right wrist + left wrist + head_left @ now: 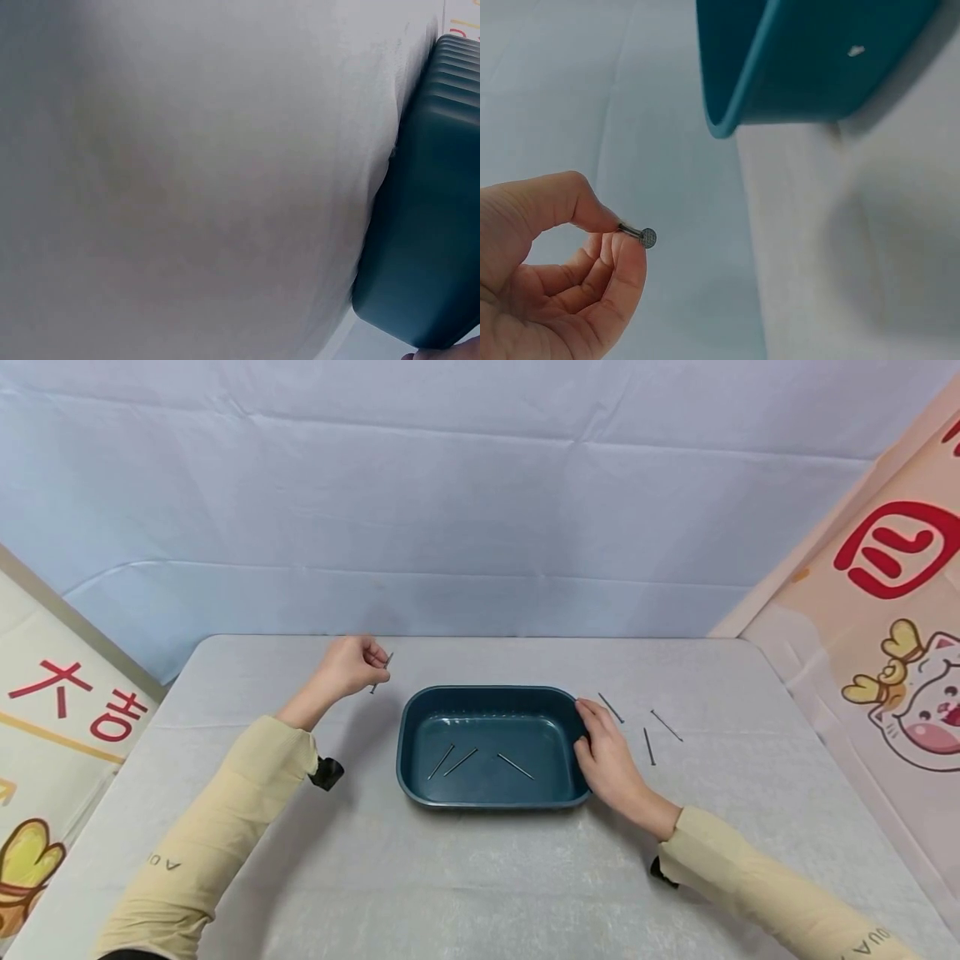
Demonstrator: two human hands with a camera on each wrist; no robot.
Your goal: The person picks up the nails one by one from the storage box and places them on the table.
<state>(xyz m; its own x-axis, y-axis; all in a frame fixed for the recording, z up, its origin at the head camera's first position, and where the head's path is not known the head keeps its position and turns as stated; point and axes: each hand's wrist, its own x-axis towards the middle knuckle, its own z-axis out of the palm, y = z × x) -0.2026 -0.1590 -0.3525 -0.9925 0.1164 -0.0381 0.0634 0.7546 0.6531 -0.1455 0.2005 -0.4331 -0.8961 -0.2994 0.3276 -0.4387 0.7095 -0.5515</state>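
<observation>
In the head view the left hand (pixel 352 667) is left of centre, raised beside the tray; its thumb and fingertips are closed in a pinch on a single nail (pixel 649 238), which slants across the fingertips with both ends free; so thin a shaft leaves little room for more than a fingertip hold, and the left wrist view shows the nail's flat round head poking out past the fingers, the rest of that hand loosely bent.

The blue-green tray (pixel 480 727) sits at the middle of the frame on the grey desk (pixel 480 885); the right hand (pixel 606 758) is at its right edge, the thumb over the inside and the fingers along the rim, closed lightly about it and holding no nail, probably to keep the tray from sliding; the right wrist view catches only a little of the fingers in its lower right corner.

Three nails lie inside the tray, two near each other at the left (pixel 441 762) and one right of its centre (pixel 515 766); three loose nails (pixel 649 747) lie on the desk right of the right hand, apart from one another, which likely makes each easy to pick singly.
</observation>
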